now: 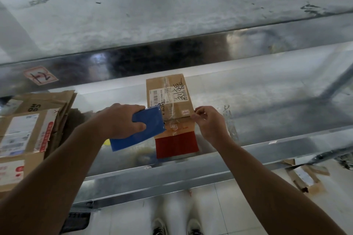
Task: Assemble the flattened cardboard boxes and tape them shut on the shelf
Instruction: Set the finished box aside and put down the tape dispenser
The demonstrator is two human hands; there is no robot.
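A small brown cardboard box (168,99) with a white label and black handwriting stands on the metal shelf (267,101), its front face partly red. My left hand (122,120) grips a blue tape dispenser (142,129) pressed against the box's left front edge. My right hand (208,120) pinches the end of clear tape at the box's right front corner. A strip of clear tape runs across the top edge between both hands.
A pile of flattened cardboard boxes (28,129) lies on the shelf at the left. An upper metal shelf (172,25) overhangs the box. Cardboard scraps (305,175) lie on the tiled floor at the right, below the shelf edge.
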